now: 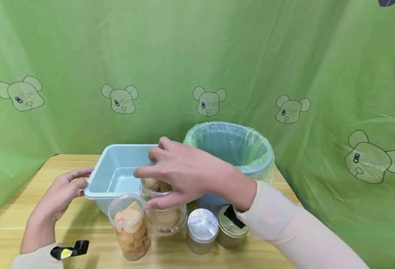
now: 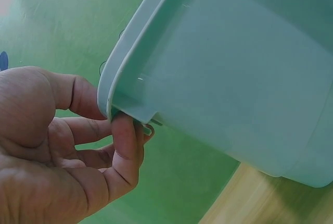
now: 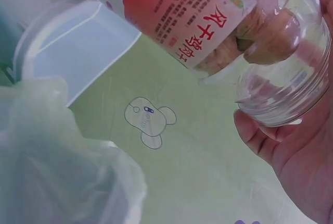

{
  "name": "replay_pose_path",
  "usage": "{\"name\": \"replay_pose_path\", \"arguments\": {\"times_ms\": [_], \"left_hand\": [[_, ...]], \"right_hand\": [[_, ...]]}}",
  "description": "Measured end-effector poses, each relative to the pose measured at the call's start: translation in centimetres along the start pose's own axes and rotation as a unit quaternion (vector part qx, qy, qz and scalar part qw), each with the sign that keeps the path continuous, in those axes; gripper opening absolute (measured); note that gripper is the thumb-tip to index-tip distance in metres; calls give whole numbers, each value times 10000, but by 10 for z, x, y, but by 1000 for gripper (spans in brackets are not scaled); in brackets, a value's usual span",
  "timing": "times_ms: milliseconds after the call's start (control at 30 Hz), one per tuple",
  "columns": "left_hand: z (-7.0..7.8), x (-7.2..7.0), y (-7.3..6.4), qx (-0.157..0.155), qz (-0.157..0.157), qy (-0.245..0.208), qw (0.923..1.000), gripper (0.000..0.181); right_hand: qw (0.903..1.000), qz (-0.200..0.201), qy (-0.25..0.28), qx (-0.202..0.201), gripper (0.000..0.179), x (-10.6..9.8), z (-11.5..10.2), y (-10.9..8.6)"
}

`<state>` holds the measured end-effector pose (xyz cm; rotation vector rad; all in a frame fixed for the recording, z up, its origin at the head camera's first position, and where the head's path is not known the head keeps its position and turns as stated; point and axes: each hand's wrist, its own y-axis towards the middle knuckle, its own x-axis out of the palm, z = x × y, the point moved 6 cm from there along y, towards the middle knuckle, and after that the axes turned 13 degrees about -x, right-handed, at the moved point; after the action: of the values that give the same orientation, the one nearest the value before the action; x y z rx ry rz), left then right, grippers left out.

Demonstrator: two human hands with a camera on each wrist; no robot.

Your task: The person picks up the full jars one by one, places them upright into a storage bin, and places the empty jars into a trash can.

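a: leftmost thing?

b: the left hand (image 1: 61,190). its thumb and fingers are barely parted, pinching the rim of a pale blue rectangular plastic basin (image 1: 125,179).

a: how does the basin look?

b: smooth, with rounded corners, a flat lip and a faint line round its floor. it's at the back of a light wood-grain table (image 1: 83,231), behind the jars.

a: next along?

b: a clear cylindrical jar of orange chunks (image 1: 133,239), just in front of the basin. the pieces look pale peach at the top, deeper orange below.

a: and the one being held?

b: a clear rounded jar of tan lumps (image 3: 270,39), in front of the basin's right part. it's glossy, with a ridged neck, and the right wrist view shows a red-and-white label (image 3: 166,15) with dark red characters.

a: the grip there?

b: the right hand (image 1: 187,170) has its fingers spread and curved round the neck, as far apart as the jar is wide. whether the jar touches the table, i can't tell.

a: further right?

b: a small jar with a shiny silver lid (image 1: 202,226), then a small jar with a duller lid (image 1: 229,239), side by side. behind them stands a round blue bin (image 1: 211,201) with a translucent green liner (image 1: 259,155).
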<state>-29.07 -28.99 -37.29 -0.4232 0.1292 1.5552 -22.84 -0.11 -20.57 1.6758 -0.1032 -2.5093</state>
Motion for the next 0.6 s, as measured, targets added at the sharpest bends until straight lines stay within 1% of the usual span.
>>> {"name": "replay_pose_path", "arguments": {"times_ms": [267,467,600], "left_hand": [[-1,1,0,-72,-6,0,10000,58],[-2,0,0,-103,2,-9,9999,58],[-2,0,0,-80,-7,-12,10000,59]], "right_hand": [[9994,-222,22,268,54,-11,12,3],[9982,-227,162,535,54,-12,29,5],[9978,-150,177,617,56,-11,40,7]]}}
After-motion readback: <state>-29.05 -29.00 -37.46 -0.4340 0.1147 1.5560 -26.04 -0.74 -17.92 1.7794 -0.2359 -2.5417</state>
